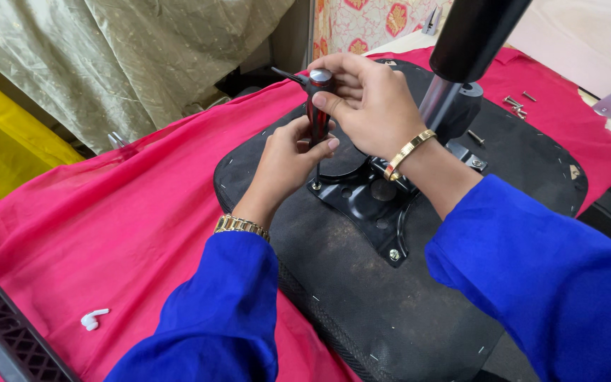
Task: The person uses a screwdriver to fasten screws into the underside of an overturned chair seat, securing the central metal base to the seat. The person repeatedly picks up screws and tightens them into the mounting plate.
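Note:
A screwdriver (317, 113) with a red and black handle and a silver cap stands upright, its tip on a bolt (316, 186) at a corner of the black metal bracket (373, 209). My right hand (365, 102) grips the top of the handle. My left hand (288, 159) wraps the lower handle and shaft. The bracket lies on the upturned underside of a black chair seat (362, 283), with a gas lift cylinder (464, 42) rising from it.
The seat rests on a pink cloth (107, 226). Loose screws (516, 105) lie on the cloth at the far right. A white earbud (93, 318) sits near the left front. A dark mesh panel (1, 332) crosses the lower left corner.

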